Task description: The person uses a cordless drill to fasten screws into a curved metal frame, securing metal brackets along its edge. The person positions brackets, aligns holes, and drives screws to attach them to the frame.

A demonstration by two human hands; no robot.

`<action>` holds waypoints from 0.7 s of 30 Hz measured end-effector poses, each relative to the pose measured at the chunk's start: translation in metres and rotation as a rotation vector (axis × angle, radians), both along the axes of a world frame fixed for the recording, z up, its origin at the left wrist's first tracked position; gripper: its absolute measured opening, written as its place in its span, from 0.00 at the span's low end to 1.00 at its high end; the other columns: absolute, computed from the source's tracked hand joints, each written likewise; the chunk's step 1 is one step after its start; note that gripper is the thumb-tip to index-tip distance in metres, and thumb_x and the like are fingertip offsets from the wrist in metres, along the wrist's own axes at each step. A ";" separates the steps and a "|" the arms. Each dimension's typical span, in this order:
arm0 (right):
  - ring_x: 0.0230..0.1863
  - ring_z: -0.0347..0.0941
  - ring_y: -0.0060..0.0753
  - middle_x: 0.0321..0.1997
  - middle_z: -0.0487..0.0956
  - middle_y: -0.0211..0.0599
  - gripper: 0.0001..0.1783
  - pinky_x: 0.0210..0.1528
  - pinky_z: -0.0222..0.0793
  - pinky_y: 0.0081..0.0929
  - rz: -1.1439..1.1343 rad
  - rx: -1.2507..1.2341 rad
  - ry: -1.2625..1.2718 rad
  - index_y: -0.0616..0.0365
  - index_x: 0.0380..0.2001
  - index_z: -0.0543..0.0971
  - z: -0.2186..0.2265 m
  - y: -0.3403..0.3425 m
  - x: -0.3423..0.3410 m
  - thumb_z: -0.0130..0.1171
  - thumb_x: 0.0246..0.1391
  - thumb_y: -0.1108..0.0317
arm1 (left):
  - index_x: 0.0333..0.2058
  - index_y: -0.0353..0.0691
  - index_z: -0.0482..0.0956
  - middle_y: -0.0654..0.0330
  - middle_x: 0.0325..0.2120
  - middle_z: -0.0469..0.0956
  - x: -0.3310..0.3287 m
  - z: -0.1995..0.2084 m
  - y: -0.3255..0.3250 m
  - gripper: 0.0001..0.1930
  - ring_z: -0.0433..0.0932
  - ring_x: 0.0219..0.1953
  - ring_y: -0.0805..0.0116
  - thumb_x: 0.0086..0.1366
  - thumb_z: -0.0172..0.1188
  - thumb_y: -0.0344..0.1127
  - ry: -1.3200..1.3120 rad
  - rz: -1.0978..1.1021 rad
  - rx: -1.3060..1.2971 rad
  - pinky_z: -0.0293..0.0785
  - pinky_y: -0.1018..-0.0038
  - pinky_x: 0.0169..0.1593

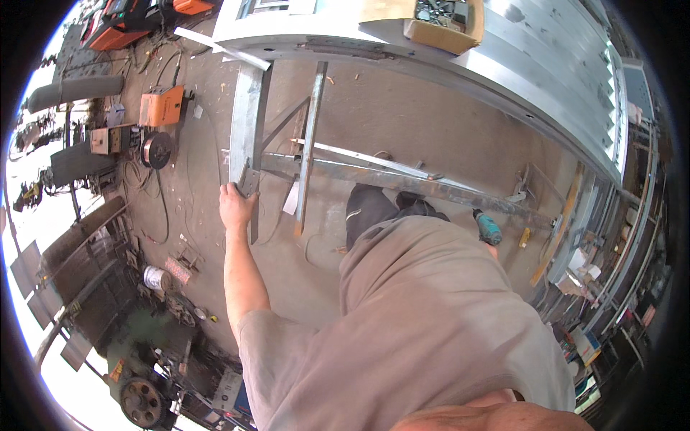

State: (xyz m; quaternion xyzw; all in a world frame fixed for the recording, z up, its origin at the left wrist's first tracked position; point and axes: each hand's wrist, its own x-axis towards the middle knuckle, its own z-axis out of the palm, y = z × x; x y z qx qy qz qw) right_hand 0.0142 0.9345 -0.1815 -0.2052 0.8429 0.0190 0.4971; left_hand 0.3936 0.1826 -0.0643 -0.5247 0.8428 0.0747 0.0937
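My left hand [237, 207] reaches forward with its fingers closed on a small dark metal bracket [249, 181]. The bracket rests against a galvanized steel beam [246, 118] that runs from the large frame at the top toward me. Down at my right side, a teal power drill [489, 228] points away from me. My right hand [492, 251] grips it; only a sliver of that hand shows beside my shirt. A narrower steel bar [310, 144] lies right of the beam, joined near it by a diagonal brace [286, 122].
A rusty crossbar [431, 188] spans in front of my legs. Overhead in view, a silvery panelled structure [546, 65] carries a cardboard box [445, 29] of metal parts. Orange welding equipment [161, 106], a wire spool [156, 149] and cables lie left. Metal profiles [589, 237] are stacked right.
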 end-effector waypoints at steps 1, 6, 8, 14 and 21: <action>0.45 0.82 0.47 0.43 0.85 0.43 0.14 0.49 0.75 0.41 -0.035 -0.029 0.009 0.46 0.42 0.84 0.007 -0.005 0.004 0.62 0.55 0.54 | 0.47 0.35 0.74 0.47 0.47 0.76 0.002 0.000 -0.003 0.34 0.77 0.50 0.43 0.48 0.78 0.50 0.018 0.004 0.040 0.77 0.54 0.51; 0.37 0.79 0.35 0.35 0.82 0.36 0.10 0.40 0.74 0.37 -0.815 0.117 0.074 0.52 0.36 0.83 0.088 -0.056 0.029 0.66 0.51 0.62 | 0.51 0.33 0.74 0.52 0.40 0.77 -0.013 0.024 0.002 0.31 0.78 0.44 0.57 0.55 0.74 0.46 0.379 0.321 0.383 0.77 0.62 0.45; 0.35 0.76 0.30 0.32 0.80 0.33 0.08 0.37 0.72 0.34 -1.058 0.045 0.084 0.55 0.33 0.82 0.132 -0.076 0.036 0.67 0.49 0.66 | 0.53 0.33 0.73 0.57 0.39 0.76 -0.038 0.045 0.015 0.29 0.75 0.41 0.66 0.59 0.71 0.44 0.664 0.520 0.650 0.74 0.67 0.44; 0.36 0.76 0.27 0.35 0.79 0.31 0.14 0.40 0.75 0.33 -1.229 -0.266 0.046 0.59 0.38 0.79 0.221 -0.105 0.027 0.70 0.51 0.66 | 0.60 0.34 0.68 0.55 0.47 0.77 -0.176 0.097 0.121 0.36 0.78 0.48 0.63 0.59 0.71 0.46 1.181 0.363 1.288 0.75 0.65 0.54; 0.46 0.77 0.24 0.45 0.81 0.29 0.21 0.50 0.76 0.29 -1.185 -0.988 0.064 0.58 0.51 0.81 0.290 -0.147 -0.023 0.74 0.57 0.64 | 0.55 0.33 0.70 0.57 0.40 0.78 -0.347 0.155 0.296 0.36 0.78 0.42 0.66 0.57 0.77 0.48 0.894 -0.098 1.497 0.77 0.67 0.50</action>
